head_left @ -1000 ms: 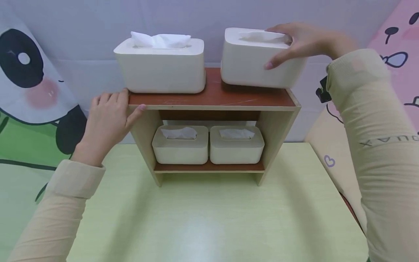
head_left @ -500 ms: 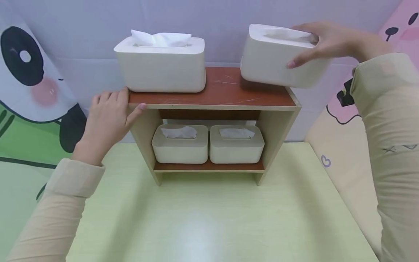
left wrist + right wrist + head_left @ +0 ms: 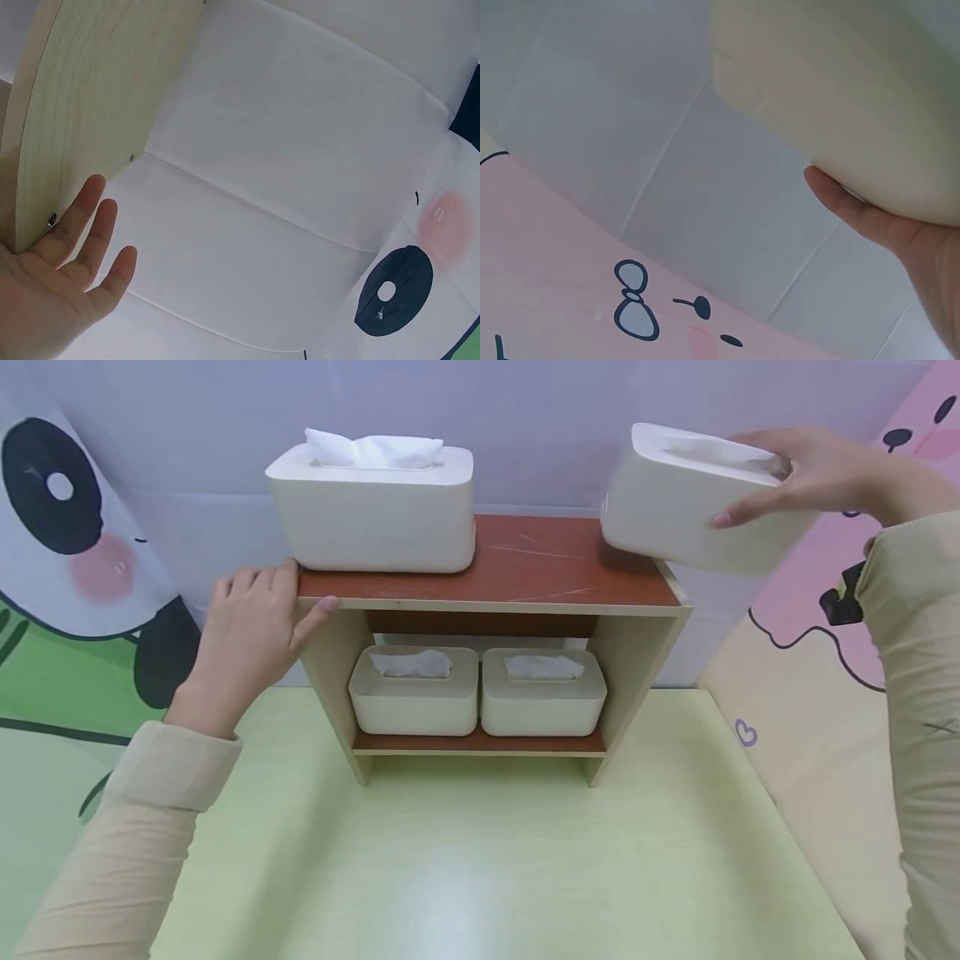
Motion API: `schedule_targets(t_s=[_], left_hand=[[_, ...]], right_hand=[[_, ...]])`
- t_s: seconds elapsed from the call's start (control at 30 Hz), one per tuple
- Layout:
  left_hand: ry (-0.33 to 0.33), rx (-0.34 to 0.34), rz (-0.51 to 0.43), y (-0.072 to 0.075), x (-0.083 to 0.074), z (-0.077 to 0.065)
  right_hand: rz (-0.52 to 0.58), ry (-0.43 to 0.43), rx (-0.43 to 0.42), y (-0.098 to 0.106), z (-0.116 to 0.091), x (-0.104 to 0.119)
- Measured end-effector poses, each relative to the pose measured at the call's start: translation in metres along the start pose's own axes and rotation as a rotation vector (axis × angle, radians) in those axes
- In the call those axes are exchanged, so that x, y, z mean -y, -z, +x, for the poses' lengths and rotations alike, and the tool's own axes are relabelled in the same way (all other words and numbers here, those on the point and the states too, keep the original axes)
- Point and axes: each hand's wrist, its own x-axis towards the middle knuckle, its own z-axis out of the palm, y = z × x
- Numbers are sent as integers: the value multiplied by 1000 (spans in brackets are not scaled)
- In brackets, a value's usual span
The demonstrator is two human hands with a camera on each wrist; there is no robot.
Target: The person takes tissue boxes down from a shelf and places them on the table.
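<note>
In the head view, my right hand (image 3: 832, 472) grips a white tissue box (image 3: 690, 510) across its right end, thumb on the front face. That box is tilted, its right end lower, and is raised over the right end of the small two-tier shelf (image 3: 540, 560). The right wrist view shows the box's pale side (image 3: 840, 97) above my thumb or a finger. My left hand (image 3: 243, 639) rests against the shelf's top left corner, thumb at the front edge. In the left wrist view its fingers (image 3: 88, 225) extend loosely by the side panel (image 3: 82, 112).
A second tissue box (image 3: 371, 518), tissue sticking up, stands on the left of the shelf top. Two more boxes, a left one (image 3: 412, 693) and a right one (image 3: 543, 693), sit on the lower tier. The shelf stands on a pale table (image 3: 465, 860) before a wall.
My right hand has moved right with the tissue box, from above the shelf top to partly past its right end, with more tilt. The left hand stays at the shelf corner.
</note>
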Motion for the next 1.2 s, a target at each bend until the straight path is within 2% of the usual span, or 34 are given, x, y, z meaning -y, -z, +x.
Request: schedule_targets(t_s=[0.17, 0.3, 0.47, 0.7, 1.03, 1.2], left_hand=[[11, 19, -3, 1, -1, 0], [19, 26, -2, 2, -1, -1], [8, -6, 5, 2, 0, -1], [10, -15, 3, 3, -1, -1], [13, 5, 1, 3, -2, -1], [17, 13, -3, 4, -2, -1]], right_hand=[[17, -60, -17, 3, -9, -16], [36, -74, -19, 4, -16, -27], [15, -85, -20, 4, -21, -41], [10, -123, -8, -4, -25, -58], [79, -100, -43, -16, -35, -76], [67, -147, -17, -21, -39, -85]])
